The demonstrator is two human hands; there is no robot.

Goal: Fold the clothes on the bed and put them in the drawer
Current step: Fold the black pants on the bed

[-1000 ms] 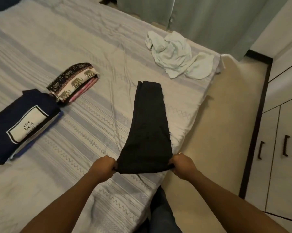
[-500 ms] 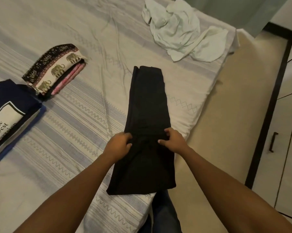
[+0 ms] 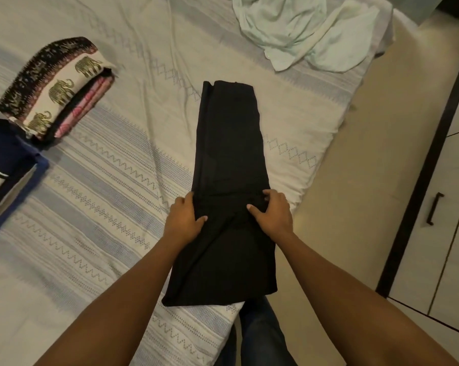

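Black trousers (image 3: 228,165) lie stretched out long on the bed (image 3: 99,196), close to its right edge, with the near end reaching the bed's near corner. Both hands are at the middle of the trousers, left hand (image 3: 184,220) on the left edge and right hand (image 3: 273,212) on the right edge. Thumbs are on top, fingers curled round the cloth, pinching it. Over on the left, a folded elephant-print cloth (image 3: 56,88) sits just beside a folded navy garment (image 3: 6,157). At the far corner is a crumpled pale green garment (image 3: 297,30), well apart.
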